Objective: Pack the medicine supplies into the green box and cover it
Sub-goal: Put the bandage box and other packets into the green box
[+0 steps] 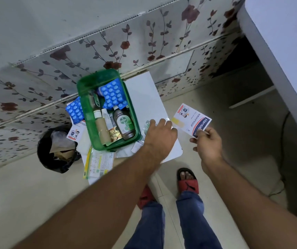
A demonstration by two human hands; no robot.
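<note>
Hansaplast pack (191,120) sits pinched at its near corner in the right hand (208,143), thumb + fingers closed on it, held off the tabletop (151,97) edge to the right. Looks like thin card: light, flat, bends easily, so an edge pinch is fine, no squeeze needed. Left hand (159,135) is palm down, fingers loosely spread, resting on a clear foil strip (145,128) just right of the green box (108,108); can't tell if it's gripping. Foil prob. slippery + crinkly, better slid to the edge or pinched.

Box is left of both hands, already crowded: Dettol bottle (124,124), blue blister sheets (112,95), cardboard tube (102,131), small bottles. Free room is scarce, so the flat pack prob. goes in along a wall. More blisters (75,110) + a 2nd plaster pack (76,133) lie beyond the box, sachets (99,163) nearer. Bin (58,150) on the floor. Lid not clearly seen.
</note>
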